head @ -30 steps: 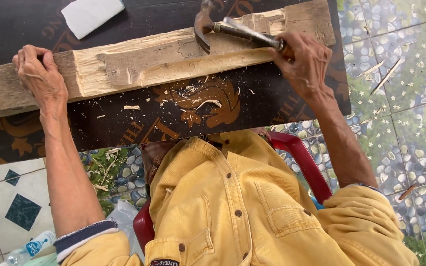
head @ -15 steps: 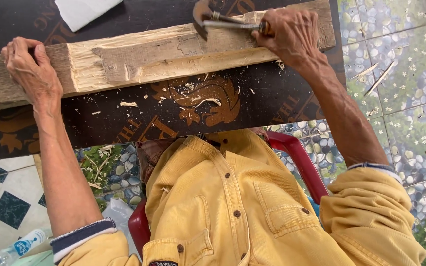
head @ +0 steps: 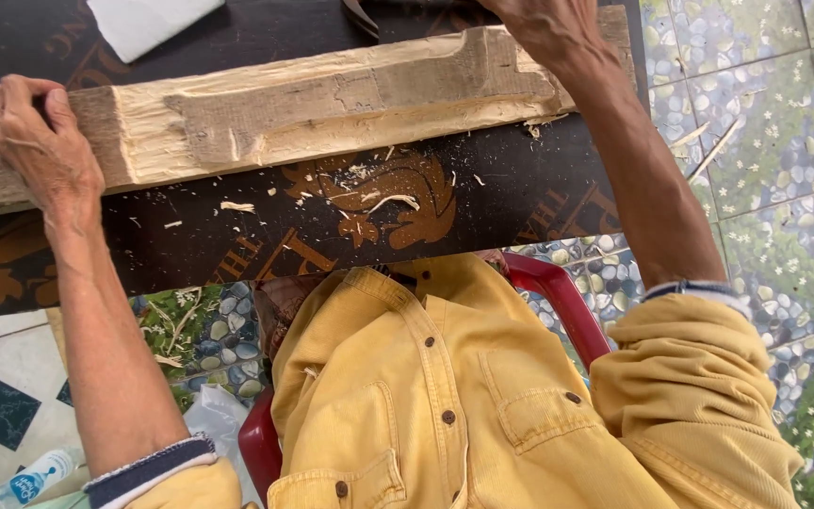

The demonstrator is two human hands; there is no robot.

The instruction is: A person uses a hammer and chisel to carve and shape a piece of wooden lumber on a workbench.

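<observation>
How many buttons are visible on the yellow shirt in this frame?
6, all on the yellow shirt: three down the front placket, one on the right chest pocket, one low on the left pocket, one beside the collar. Folds may hide more.

right hand fingers and tool blade cut off at top edge
</observation>
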